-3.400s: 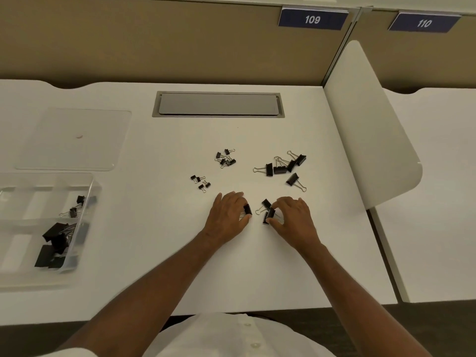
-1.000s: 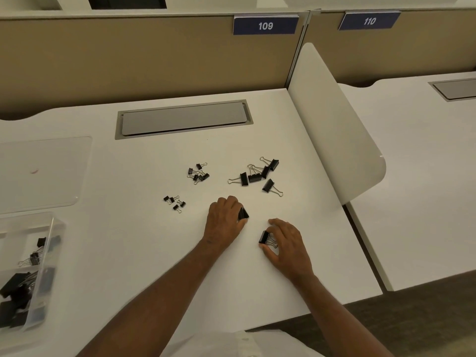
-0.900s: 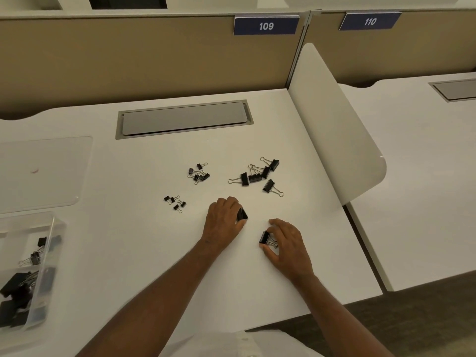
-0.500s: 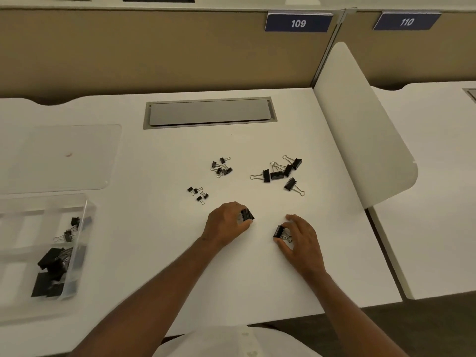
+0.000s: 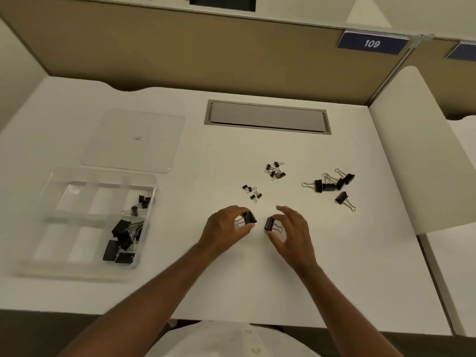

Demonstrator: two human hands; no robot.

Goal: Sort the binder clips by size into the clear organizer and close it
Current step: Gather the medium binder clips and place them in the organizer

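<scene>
My left hand (image 5: 224, 229) grips a medium black binder clip (image 5: 249, 218) just above the desk. My right hand (image 5: 292, 231) pinches another medium clip (image 5: 269, 224) close beside it. Several medium clips (image 5: 331, 183) lie loose to the right, and two groups of tiny clips (image 5: 275, 170) (image 5: 252, 192) lie beyond my hands. The clear organizer (image 5: 46, 256) stands open at the left, with large clips (image 5: 121, 239) in its near right compartment and a few medium clips (image 5: 140, 203) in the one behind. Its clear lid (image 5: 134, 140) lies flat behind it.
A grey cable hatch (image 5: 266, 117) is set into the desk at the back. A white curved divider panel (image 5: 422, 161) rises along the right edge. A tan partition wall (image 5: 180, 52) closes the back.
My right hand has carried its clip leftwards, close to my left hand's clip. The camera has swung left, bringing the whole organizer and lid into view.
</scene>
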